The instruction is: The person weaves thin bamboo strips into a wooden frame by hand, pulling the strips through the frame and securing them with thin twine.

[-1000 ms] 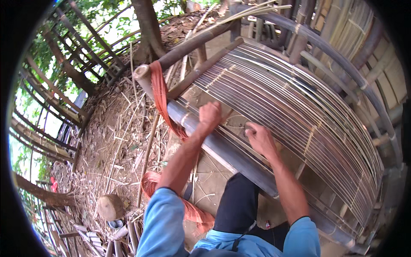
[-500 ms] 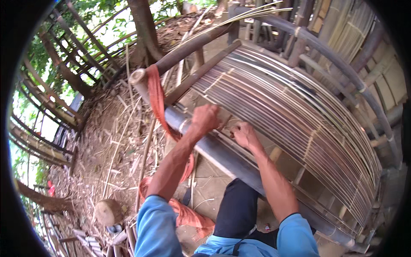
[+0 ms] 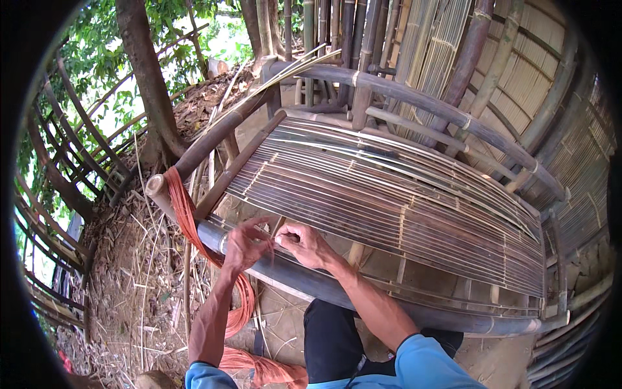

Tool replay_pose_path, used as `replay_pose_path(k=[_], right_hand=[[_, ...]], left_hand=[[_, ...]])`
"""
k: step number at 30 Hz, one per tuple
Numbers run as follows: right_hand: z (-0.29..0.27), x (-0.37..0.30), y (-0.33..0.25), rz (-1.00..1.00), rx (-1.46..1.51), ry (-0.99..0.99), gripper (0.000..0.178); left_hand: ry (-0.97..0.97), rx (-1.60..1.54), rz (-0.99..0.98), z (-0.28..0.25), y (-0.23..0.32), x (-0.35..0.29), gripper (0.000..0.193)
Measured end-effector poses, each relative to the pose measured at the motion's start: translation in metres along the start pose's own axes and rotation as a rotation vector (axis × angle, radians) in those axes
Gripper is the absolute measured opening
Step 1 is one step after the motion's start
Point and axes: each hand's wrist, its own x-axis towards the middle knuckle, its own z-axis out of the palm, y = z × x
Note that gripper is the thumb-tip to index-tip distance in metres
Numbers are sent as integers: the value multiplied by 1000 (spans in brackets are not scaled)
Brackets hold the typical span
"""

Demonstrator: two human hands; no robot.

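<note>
My left hand (image 3: 245,246) is above the near thick bamboo rail (image 3: 304,275), its fingers apart and blurred. Right beside it, my right hand (image 3: 307,246) is closed in a pinch; what it holds, if anything, is too small to make out. Both hands are at the near edge of a bamboo bench frame, in the gap before its slatted seat (image 3: 363,188). The dark slats are bound crosswise with pale lashing. A bundle of orange strands (image 3: 183,206) is draped over the rail's left end, left of my left hand, and hangs to the ground.
A bamboo backrest rail (image 3: 414,84) curves along the far side. Long pale strips (image 3: 285,72) rest across the far left corner post. Bamboo wall panels (image 3: 518,65) stand behind. Wood shavings (image 3: 129,292) litter the ground at left, near a tree trunk (image 3: 144,71) and a bamboo fence.
The view has swung, so the bench appears further left and lower. My left hand has gone from closed to fingers spread, and my hands are closer together. My right hand stays closed.
</note>
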Motion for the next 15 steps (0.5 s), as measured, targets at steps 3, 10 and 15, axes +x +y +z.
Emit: replay_pose_path(k=[3,10,15], right_hand=[[0,-5,-17,31,-75,28,26],[13,-13,-1,-29,-201,200,23],[5,-10,-19,22,-194,195,23]], left_hand=[[213,337,181,-17,5,-9,44],[316,296,185,-19,-9,-34,34],[194,772,363,-73,-40,-79,8]])
